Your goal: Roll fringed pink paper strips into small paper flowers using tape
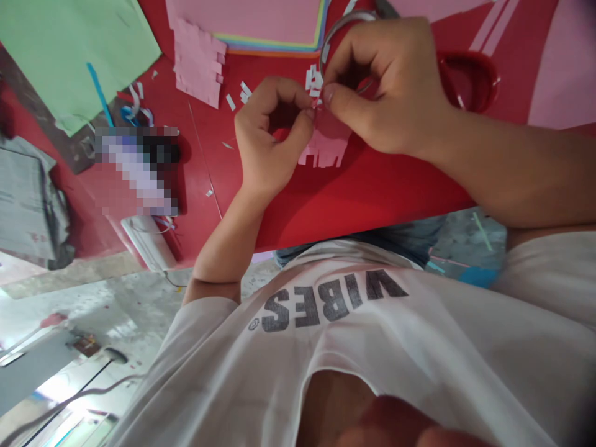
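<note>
**Both hands pinch fringed pink paper at 12 o'clock**

The left hand, forearm rising from 7 o'clock, curls tight with its thumb on the paper. The right hand, arm coming from 3 o'clock, pinches narrowly above the red tabletop. A silver hoop sits against the right hand.

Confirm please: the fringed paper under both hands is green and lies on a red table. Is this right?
The head view shows the fringed paper under the left hand and right hand is pink, not green; it does lie on the red table.
</note>
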{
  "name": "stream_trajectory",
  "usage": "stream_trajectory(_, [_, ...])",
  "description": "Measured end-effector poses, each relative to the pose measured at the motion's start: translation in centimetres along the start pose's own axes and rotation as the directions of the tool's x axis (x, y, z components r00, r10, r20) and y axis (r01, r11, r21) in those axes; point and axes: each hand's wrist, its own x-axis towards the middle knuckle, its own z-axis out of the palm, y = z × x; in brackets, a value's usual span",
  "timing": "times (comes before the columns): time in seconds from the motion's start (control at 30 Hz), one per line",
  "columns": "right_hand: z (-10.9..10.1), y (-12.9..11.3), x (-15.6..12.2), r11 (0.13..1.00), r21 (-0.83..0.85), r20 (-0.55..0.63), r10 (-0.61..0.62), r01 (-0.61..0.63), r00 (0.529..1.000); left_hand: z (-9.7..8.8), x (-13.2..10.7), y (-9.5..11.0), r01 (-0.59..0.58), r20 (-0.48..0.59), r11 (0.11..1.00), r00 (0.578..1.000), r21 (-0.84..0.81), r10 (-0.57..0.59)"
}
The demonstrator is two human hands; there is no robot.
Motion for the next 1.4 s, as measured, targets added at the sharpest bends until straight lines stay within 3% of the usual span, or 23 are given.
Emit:
stream_trajectory(0.17, [0.0,0.0,0.0,1.000,-0.012,0.014,0.017,-0.017,1.000,0.0,-0.1,0.1,0.031,-0.008,1.000,0.999,-0.005,-0.031])
stream_trajectory(0.3, [-0.3,-0.1,0.1,0.999,0.013,0.081,-0.046,0.045,0.996,-0.3,0.0,-0.6,0.066,-0.003,0.998,0.998,-0.009,-0.066])
stream_trajectory(0.57, [-0.4,0.3,0.0,0.993,-0.099,0.084,-0.063,0.071,0.994,-0.8,0.3,-2.1,0.012,-0.064,0.997,0.998,-0.079,-0.017])
stream_trajectory(1.0, [-0.7,-0.2,0.0,0.989,-0.127,0.094,-0.060,0.072,0.994,-0.2,0.4,-0.2,-0.018,-0.101,1.000,0.995,-0.023,0.015])
stream_trajectory(1.23, [-0.5,0.2,0.3,0.995,-0.094,-0.023,-0.041,0.039,0.999,-1.0,0.8,-0.1,0.004,-0.135,0.994,0.991,-0.111,-0.019])
stream_trajectory(1.4, [-0.6,0.4,0.6,0.998,-0.049,-0.119,-0.034,0.028,0.992,-1.6,0.9,-1.2,0.036,-0.079,0.989,0.996,-0.146,-0.048])
